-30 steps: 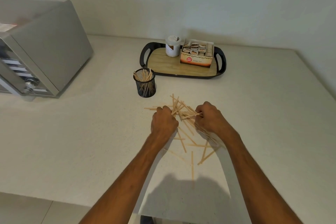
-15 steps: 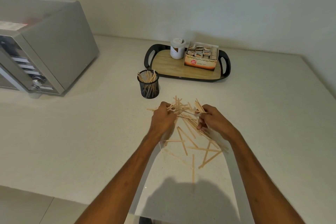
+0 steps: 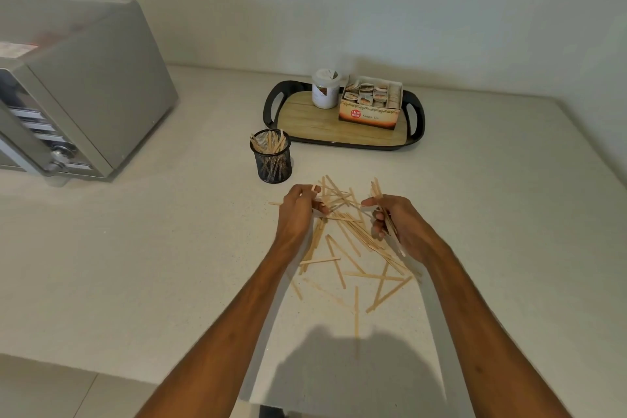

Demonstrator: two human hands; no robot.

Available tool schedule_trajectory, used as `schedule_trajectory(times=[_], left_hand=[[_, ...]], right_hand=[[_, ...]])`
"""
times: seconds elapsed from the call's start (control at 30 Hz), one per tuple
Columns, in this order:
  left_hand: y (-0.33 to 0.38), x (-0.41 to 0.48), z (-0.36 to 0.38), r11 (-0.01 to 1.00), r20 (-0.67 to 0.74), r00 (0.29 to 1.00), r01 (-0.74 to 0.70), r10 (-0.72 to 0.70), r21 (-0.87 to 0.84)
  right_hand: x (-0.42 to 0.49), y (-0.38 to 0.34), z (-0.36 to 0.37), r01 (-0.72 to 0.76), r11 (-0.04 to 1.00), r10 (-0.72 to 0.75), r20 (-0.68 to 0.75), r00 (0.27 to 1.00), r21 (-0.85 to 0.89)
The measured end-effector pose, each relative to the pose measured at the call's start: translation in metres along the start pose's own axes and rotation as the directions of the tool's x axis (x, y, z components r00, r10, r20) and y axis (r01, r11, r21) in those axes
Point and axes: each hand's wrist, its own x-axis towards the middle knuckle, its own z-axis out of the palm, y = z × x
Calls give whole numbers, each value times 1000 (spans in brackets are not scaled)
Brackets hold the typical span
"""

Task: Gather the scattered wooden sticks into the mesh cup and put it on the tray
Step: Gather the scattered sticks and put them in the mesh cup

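Note:
Several thin wooden sticks [image 3: 353, 261] lie scattered on the pale counter in front of me. My right hand [image 3: 395, 224] is closed around a small bundle of sticks whose ends poke up past my thumb. My left hand [image 3: 298, 210] pinches a stick or two at the left edge of the pile. The black mesh cup [image 3: 271, 157] stands upright just beyond my left hand, with several sticks inside it. Behind the cup lies the tray [image 3: 315, 127], black-rimmed with a wood-look floor.
On the tray stand a white jar [image 3: 325, 88] and an open box of tea bags [image 3: 371, 103]. A grey microwave [image 3: 78, 92] fills the left side of the counter. The counter's front edge runs under my forearms; a wall backs the counter.
Both hands have lifted slightly off the pile and drawn apart. My right hand now holds a bundle of sticks raised above the counter. The camera view has shifted a little closer.

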Motion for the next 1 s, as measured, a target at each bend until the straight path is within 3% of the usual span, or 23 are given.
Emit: schedule_trajectory(times=[0.17,0.3,0.5,1.0], left_hand=[[1,4,-4,997,62,995,-82,81,11],[2,9,-8,994,118,987,-112,111,-1],[2,12,-9,995,95,994,-37,46,-92],[0,-2,-12,923,74,976,-166,204,-348]], right_hand=[[0,1,0,90,987,-91,2,996,-134],[-2,-3,3,106,989,-102,41,994,-107],[3,-5,11,87,996,-87,11,996,-1],[-3,-14,21,233,956,-224,-70,972,181]])
